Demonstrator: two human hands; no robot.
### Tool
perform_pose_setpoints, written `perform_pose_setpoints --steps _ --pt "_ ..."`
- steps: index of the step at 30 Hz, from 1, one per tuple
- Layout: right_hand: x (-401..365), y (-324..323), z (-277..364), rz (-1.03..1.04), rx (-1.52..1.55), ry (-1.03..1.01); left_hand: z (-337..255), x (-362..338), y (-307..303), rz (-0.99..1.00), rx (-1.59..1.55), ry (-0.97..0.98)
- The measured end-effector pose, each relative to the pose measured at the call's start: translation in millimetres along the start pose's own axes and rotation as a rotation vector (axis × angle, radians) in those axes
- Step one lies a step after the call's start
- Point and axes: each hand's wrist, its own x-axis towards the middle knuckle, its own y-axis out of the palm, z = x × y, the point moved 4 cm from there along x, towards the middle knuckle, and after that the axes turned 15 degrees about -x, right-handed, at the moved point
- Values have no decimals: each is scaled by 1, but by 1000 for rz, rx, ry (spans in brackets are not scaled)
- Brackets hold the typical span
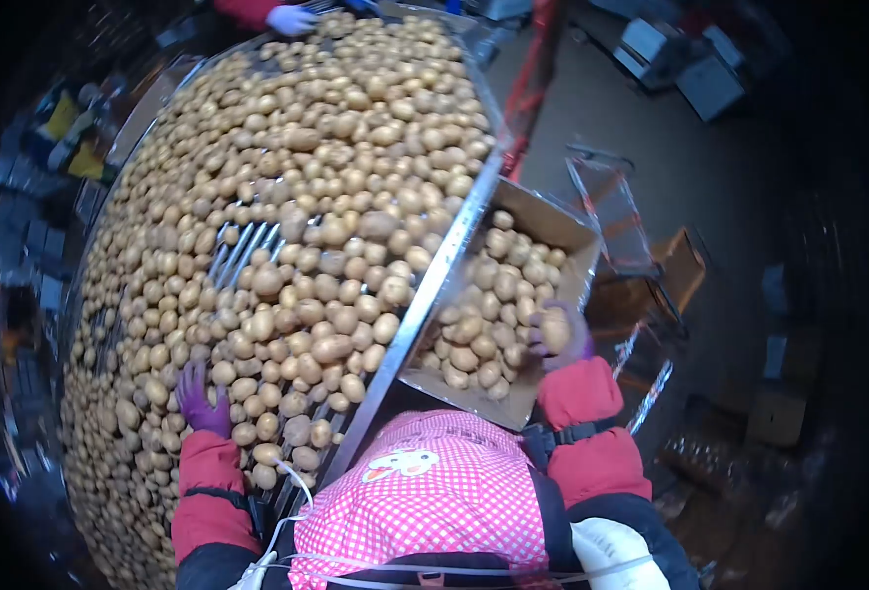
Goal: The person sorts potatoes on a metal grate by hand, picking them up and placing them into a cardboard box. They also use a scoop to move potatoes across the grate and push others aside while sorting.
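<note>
Many potatoes (336,236) cover a slatted metal sorting table. My left hand (202,401), in a purple glove, rests among them near the lower left with its fingers spread and nothing held. To the right of the table's metal rim (425,295) is an open cardboard box (577,258), partly filled with potatoes (503,285). My right hand (564,336), gloved in purple, is at the box's right side, fingers curled round a potato (554,330).
A co-worker's gloved hand (291,20) is at the table's far end. A red post (527,98) rises beyond the box. Right of the box stand a metal-framed cart (611,211) and brown cartons (678,267). White boxes (710,87) lie farther back.
</note>
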Motion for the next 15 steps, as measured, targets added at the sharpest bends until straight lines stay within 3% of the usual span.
perform_pose_setpoints --steps 2,4,8,12,13,15 --pt "-47 -71 6 -264 65 -157 0 1 1 -8 -4 7" --pt "-75 -146 13 -345 175 -262 0 2 5 -10 34 20" --pt "-62 -235 59 -605 77 -410 11 -2 4 2 49 31" --pt "-25 -237 79 -1014 -548 -400 -7 0 -4 -45 81 -49" --pt "-15 -216 79 -1048 -771 -450 -8 0 -5 -44 90 -66" --pt "10 -141 80 -840 -1010 -662 -12 0 -7 -35 91 -98"
